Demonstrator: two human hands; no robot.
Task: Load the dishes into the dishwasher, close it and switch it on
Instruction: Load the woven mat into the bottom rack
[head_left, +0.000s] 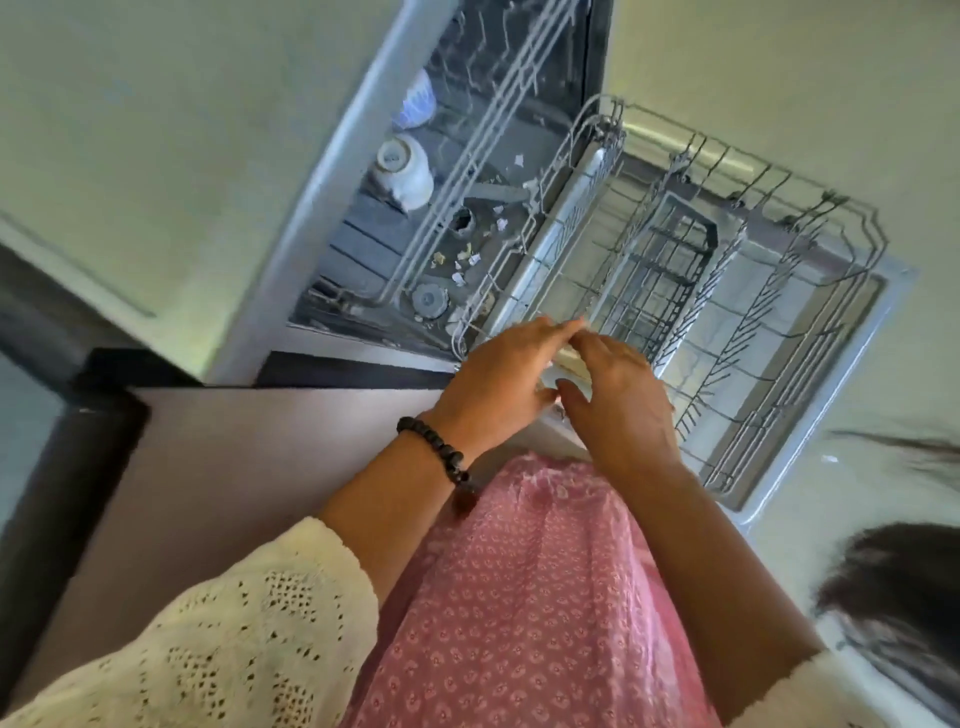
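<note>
The dishwasher (332, 171) stands open, its lower wire rack (769, 291) pulled out over the lowered door (883, 332) and looking bare. Inside, a white cup (405, 166) and a blue-patterned bowl (415, 98) sit on the upper rack. My left hand (498, 384), with a dark bead bracelet, and my right hand (618, 410) meet at the rack's near corner. Between them shows a small pale object (569, 364), mostly hidden by fingers; both thumbs and fingers close around it. What it is I cannot tell.
Bits of food debris (462, 260) lie on the dishwasher floor near the round filter (430, 300). A brown counter top (249, 457) lies to the left of me. Pale floor (831, 78) surrounds the open door. Dark hair (898, 587) hangs at the right edge.
</note>
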